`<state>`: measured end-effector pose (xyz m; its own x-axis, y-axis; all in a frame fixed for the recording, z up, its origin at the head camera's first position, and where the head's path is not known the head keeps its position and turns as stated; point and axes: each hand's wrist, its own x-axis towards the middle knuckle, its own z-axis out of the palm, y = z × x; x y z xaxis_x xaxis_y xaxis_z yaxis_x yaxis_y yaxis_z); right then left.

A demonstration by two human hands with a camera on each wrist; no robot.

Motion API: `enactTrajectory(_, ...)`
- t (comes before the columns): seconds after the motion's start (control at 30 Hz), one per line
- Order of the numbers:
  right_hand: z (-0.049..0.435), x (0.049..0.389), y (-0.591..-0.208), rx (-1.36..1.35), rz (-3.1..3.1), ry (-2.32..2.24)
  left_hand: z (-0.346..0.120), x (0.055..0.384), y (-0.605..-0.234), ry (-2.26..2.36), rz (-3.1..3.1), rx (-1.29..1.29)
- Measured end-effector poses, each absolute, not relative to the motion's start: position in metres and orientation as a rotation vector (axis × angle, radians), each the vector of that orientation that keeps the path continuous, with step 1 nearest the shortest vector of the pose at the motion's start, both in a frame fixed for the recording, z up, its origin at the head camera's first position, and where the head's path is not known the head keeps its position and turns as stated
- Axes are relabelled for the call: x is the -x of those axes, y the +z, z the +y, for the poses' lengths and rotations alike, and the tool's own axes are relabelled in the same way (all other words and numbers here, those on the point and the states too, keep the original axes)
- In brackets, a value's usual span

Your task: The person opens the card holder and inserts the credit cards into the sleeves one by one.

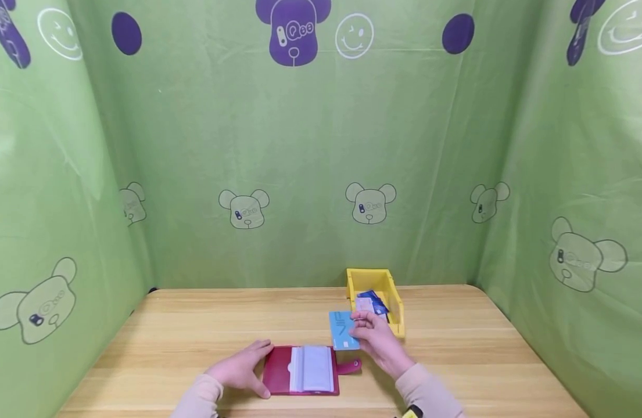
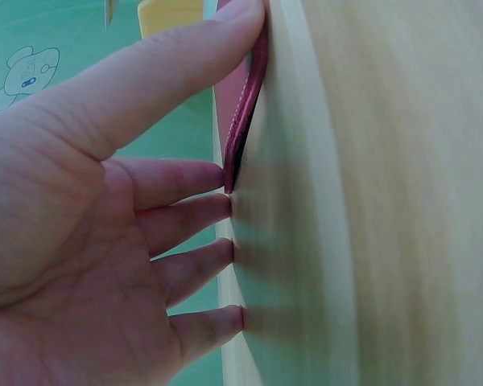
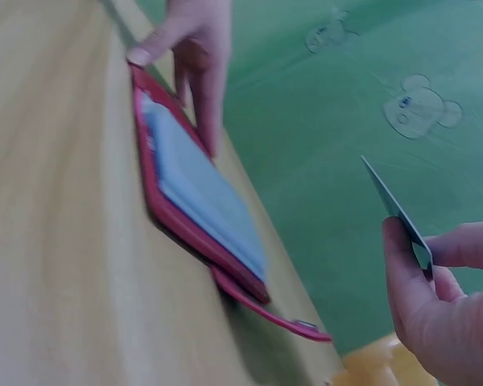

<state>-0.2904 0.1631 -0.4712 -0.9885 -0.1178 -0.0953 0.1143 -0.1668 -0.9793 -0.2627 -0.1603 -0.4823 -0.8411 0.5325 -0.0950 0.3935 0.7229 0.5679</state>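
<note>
A red card holder (image 1: pixel 276 371) lies spread on the table, its clear plastic sleeves (image 1: pixel 318 369) facing up and its snap strap (image 1: pixel 349 367) sticking out to the right. My left hand (image 1: pixel 243 366) rests at its left edge; in the left wrist view the thumb lies on the cover and the other fingertips (image 2: pixel 233 316) touch the table with the fingers spread. Just above the holder's upper right corner, my right hand (image 1: pixel 379 339) pinches a blue VIP card (image 1: pixel 341 331) between thumb and fingers. The right wrist view shows that card (image 3: pixel 390 201) edge-on, clear of the table.
Behind my right hand stands a yellow bin (image 1: pixel 395 302) with several cards (image 1: pixel 372 302) inside, blue and pale ones. The wooden table (image 1: pixel 221 316) is enclosed by green curtains (image 1: pixel 300 145) printed with bear heads at the back and both sides.
</note>
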Motion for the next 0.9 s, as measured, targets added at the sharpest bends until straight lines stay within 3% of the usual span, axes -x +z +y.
enactTrajectory(0.6, 0.145, 0.281, -0.491, 0.068, 1.878, -2.250, -0.156, 0.265, -0.478, 0.828, 2.683, -0.691)
enactTrajectory(0.9, 0.143, 0.279, -0.490, 0.018, 1.883, -2.251, -0.133, 0.277, -0.460, 1.268, 2.648, -0.623)
